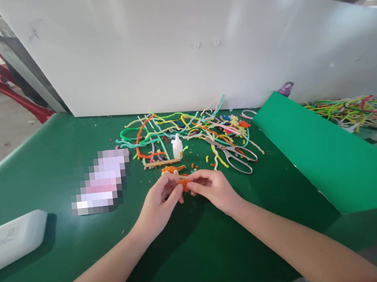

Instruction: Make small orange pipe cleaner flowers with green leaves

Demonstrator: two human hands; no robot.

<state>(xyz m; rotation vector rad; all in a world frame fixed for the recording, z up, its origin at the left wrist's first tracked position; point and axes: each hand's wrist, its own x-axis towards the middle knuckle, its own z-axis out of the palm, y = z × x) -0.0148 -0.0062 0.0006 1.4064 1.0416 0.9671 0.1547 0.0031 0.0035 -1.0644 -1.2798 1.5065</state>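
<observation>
Between my fingertips is a small orange fuzzy piece (184, 185), which looks like bent pipe cleaner. My left hand (163, 197) pinches it from the left and my right hand (213, 187) from the right. Just beyond my left fingers lies another orange pipe cleaner piece (173, 169). Behind it are a thin wooden stick (162, 163) and an upright white glue bottle (177, 146). Metal scissors (233, 150) rest to the right with their handles toward me. Several short orange and yellow snippets are scattered near the hands.
A tangle of coloured pipe cleaners (173, 121) spreads across the back, below a white board (165, 49). A green panel (328, 157) stands at the right, with more pipe cleaners (350, 112) beyond. At left are a blurred-out flat object (103, 179) and a white case (17, 237).
</observation>
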